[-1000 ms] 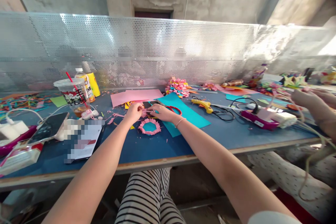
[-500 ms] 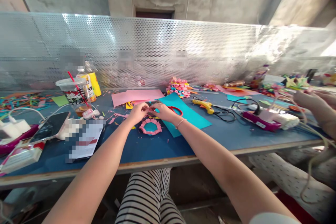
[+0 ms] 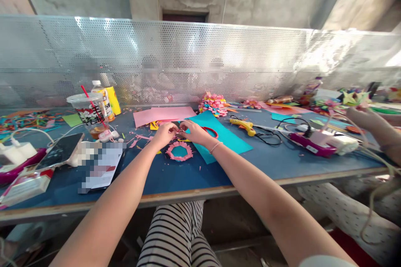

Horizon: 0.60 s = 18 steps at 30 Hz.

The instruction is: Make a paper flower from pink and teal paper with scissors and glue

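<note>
My left hand (image 3: 168, 133) and my right hand (image 3: 193, 132) meet above the table, fingertips pinched together. Whatever sits between them is small and mostly hidden; a bit of pink shows there. Just below lies a ring of folded pink paper (image 3: 171, 153) with a blue middle (image 3: 179, 152). Under and beside my right hand is a blue-green paper sheet (image 3: 232, 142), and red-handled scissors (image 3: 213, 131) rest on it, partly covered by the hand. Pink paper sheets (image 3: 169, 113) lie behind my hands, with pink scraps (image 3: 140, 138) to the left.
A yellow glue gun (image 3: 243, 126) and a purple power strip (image 3: 313, 145) lie to the right. On the left are a plastic cup with a straw (image 3: 89, 112), a phone (image 3: 105, 171) and cables. A pile of paper flowers (image 3: 213, 104) stands behind. A co-worker's hand (image 3: 360, 114) is far right.
My hands stay almost in place, with only slight finger movement. The ring has not moved. At far right, the co-worker's hands have shifted a little.
</note>
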### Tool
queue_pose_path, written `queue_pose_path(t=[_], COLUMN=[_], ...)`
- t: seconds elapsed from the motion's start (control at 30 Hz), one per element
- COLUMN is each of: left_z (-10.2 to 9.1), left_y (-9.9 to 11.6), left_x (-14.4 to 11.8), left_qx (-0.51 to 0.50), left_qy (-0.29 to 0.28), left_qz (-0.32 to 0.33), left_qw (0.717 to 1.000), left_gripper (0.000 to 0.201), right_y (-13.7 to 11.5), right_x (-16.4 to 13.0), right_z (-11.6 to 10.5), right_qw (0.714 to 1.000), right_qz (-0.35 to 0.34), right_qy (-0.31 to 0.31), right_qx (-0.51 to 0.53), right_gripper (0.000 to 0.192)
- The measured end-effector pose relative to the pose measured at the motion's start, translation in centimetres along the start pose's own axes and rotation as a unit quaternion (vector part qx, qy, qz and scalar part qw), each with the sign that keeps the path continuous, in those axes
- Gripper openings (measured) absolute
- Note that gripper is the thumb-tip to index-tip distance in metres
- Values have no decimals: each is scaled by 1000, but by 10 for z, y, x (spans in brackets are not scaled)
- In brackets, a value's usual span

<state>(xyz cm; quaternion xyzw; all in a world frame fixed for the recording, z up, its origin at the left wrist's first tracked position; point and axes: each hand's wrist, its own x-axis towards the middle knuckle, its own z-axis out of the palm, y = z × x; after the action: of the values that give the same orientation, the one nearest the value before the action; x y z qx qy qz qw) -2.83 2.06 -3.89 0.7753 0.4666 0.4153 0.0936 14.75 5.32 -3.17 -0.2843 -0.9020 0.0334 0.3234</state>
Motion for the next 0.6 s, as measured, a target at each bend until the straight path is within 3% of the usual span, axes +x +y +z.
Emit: queue_pose_path(t=[0.17,0.6], left_z=[-1,0], left_y=[2,0], left_x=[0,-1], left_qx=[14,9], left_qy=[-7,10], left_qz=[4,-40], left_qw=[1000,999], left_gripper=[16,7], right_y=[1,2], right_x=[2,1], right_z=[1,2], right_qw=[999,1000], right_qz=[-38,-23], right_qy=[-20,2], right_qx=[-7,9], right_gripper=[12,13])
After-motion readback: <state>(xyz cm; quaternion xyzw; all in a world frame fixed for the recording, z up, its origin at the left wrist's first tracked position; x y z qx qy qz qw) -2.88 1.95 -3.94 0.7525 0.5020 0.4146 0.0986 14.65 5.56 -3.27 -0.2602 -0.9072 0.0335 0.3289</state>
